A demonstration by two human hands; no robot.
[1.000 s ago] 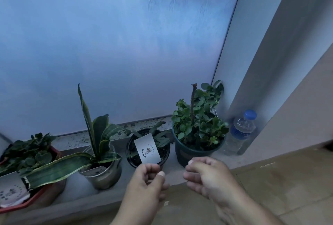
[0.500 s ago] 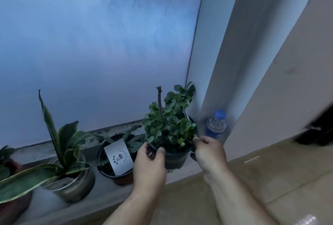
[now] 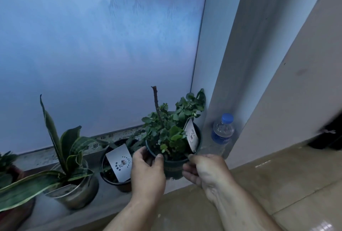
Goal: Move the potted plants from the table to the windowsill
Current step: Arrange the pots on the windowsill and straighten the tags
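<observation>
Hands: left (image 3: 146,170), right (image 3: 203,168) both grip dark pot (image 3: 174,166) rim.

the grey windowsill (image 3: 44,158) in front of you carries a metal pot (image 3: 77,195) with striped long leaves, a black pot (image 3: 114,180) with a white card, and a water bottle (image 3: 221,134) in the corner.

Both hands, left (image 3: 147,170) and right (image 3: 203,168), grip the leafy pot (image 3: 174,165), seemingly resting on the windowsill (image 3: 53,210)
</observation>
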